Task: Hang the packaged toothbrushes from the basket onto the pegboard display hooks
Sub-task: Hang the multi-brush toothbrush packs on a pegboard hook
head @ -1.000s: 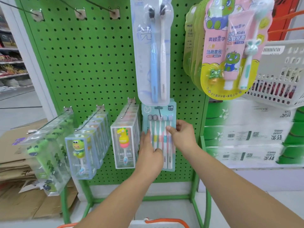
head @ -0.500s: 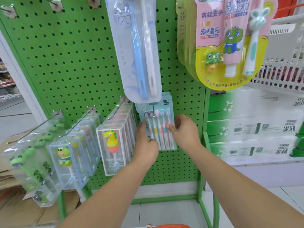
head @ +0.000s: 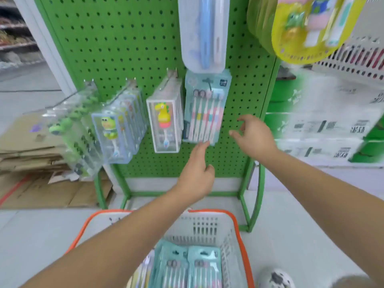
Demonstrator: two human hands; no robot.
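A teal blister pack of pastel toothbrushes (head: 204,109) hangs on a metal hook of the green perforated pegboard (head: 116,42), beside a clear box holding a yellow dinosaur toothbrush (head: 164,126). The left hand (head: 196,173) reaches up with loose fingers, fingertips at the pack's lower edge. The right hand (head: 254,135) hovers just right of it, fingers spread, holding nothing. Below, more teal packs (head: 187,267) lie in the white orange-rimmed basket (head: 209,227).

Yellow pack (head: 311,28): blurred, top cut off by the frame edge.
Clear two-brush pack (head: 203,34): top out of view.
Basket (head: 239,235): near side cut off below.
Carton print (head: 324,125): smeared, unreadable.
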